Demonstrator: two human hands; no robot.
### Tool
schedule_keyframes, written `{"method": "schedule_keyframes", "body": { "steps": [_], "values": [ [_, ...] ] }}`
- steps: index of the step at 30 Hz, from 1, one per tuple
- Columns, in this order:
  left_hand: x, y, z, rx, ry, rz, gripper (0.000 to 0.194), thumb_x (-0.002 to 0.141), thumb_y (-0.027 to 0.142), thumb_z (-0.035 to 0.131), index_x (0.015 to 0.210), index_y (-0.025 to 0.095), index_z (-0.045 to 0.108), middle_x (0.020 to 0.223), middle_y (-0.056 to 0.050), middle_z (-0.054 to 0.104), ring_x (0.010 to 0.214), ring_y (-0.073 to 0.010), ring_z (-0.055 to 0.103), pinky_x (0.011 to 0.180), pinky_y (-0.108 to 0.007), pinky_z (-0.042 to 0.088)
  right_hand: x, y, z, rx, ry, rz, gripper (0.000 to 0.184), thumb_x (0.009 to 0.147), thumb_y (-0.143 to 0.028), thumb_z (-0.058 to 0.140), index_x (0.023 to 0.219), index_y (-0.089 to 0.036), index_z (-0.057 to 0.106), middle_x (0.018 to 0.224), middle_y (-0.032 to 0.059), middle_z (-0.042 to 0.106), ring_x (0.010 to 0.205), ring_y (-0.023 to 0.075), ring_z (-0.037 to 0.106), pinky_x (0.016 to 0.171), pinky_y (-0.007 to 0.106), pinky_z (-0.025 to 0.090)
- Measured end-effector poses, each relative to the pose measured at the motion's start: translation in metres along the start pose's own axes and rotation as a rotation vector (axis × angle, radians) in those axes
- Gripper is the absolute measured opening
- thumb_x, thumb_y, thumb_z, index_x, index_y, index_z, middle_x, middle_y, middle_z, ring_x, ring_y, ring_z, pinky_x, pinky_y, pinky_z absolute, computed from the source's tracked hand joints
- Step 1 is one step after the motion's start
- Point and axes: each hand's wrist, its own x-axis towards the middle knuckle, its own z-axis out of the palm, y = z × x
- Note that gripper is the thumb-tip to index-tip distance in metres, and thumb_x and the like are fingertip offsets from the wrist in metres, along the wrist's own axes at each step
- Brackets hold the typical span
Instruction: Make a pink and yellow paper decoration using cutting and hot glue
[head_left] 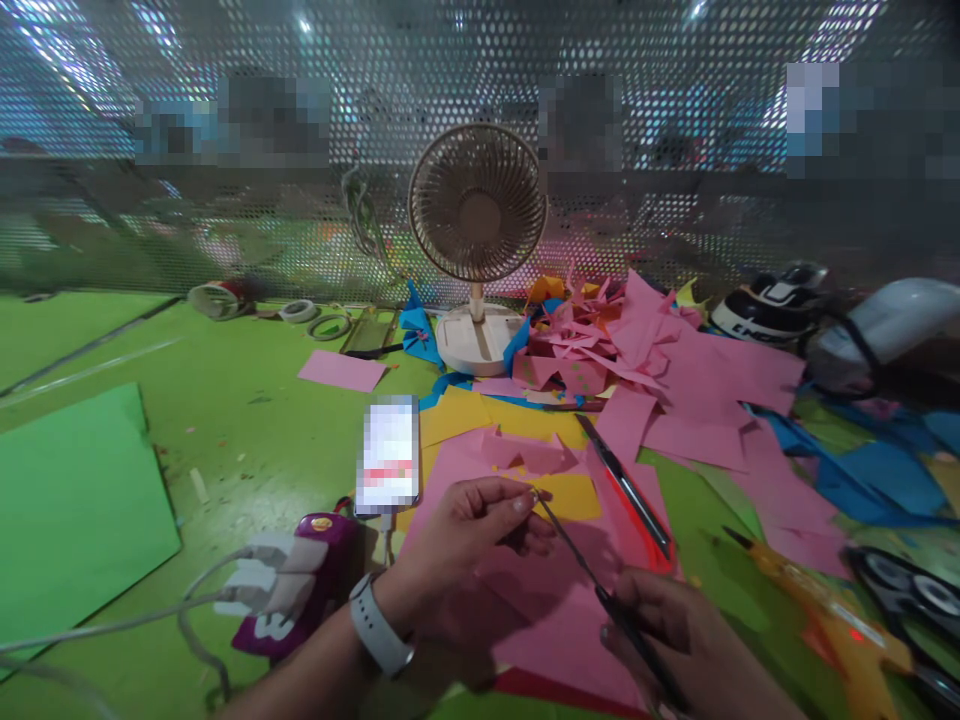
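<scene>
My left hand (491,522), with a pale watch on the wrist, pinches thumb and forefinger around something too small to make out. The tip of a slim tool with a black handle (628,625) and thin dark shaft meets those fingertips. My right hand (686,635) grips the tool's handle; its exact kind is unclear. Both hands are over pink paper sheets (517,610). A yellow paper piece (568,497) lies just beyond the left fingers, with a folded pink strip (529,452) behind it. Beside them rests a red-and-black utility knife (626,492).
A fan (478,210) stands at the back beside piled pink scraps (600,335). To the left are a phone (388,455), a purple power strip (300,580) with cables and green paper (82,510). An orange glue gun (829,620) and scissors (911,600) lie right.
</scene>
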Motion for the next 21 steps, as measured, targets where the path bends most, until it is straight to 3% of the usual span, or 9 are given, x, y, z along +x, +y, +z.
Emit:
{"method": "schedule_keyframes", "body": {
  "steps": [13, 21],
  "values": [
    [0.0004, -0.0008, 0.0017, 0.033, 0.0, 0.004, 0.028, 0.076, 0.039, 0.068, 0.082, 0.013, 0.064, 0.072, -0.006, 0.071, 0.059, -0.0123, 0.063, 0.06, -0.024, 0.047, 0.0005, 0.0002, 0.0015, -0.014, 0.009, -0.004, 0.048, 0.058, -0.055, 0.075, 0.063, -0.02, 0.043, 0.047, -0.0099, 0.038, 0.035, 0.0023, 0.028, 0.033, 0.016, 0.019],
    [-0.0021, 0.0034, 0.0006, 0.006, 0.025, -0.001, 0.027, 0.077, 0.038, 0.067, 0.086, 0.012, 0.063, 0.073, -0.007, 0.071, 0.061, -0.0134, 0.064, 0.062, -0.026, 0.048, 0.0064, 0.0086, -0.0001, 0.055, 0.066, -0.059, 0.053, 0.052, -0.062, 0.074, 0.061, -0.018, 0.047, 0.051, -0.0062, 0.043, 0.046, 0.0059, 0.036, 0.041, 0.017, 0.026]
  ]
}}
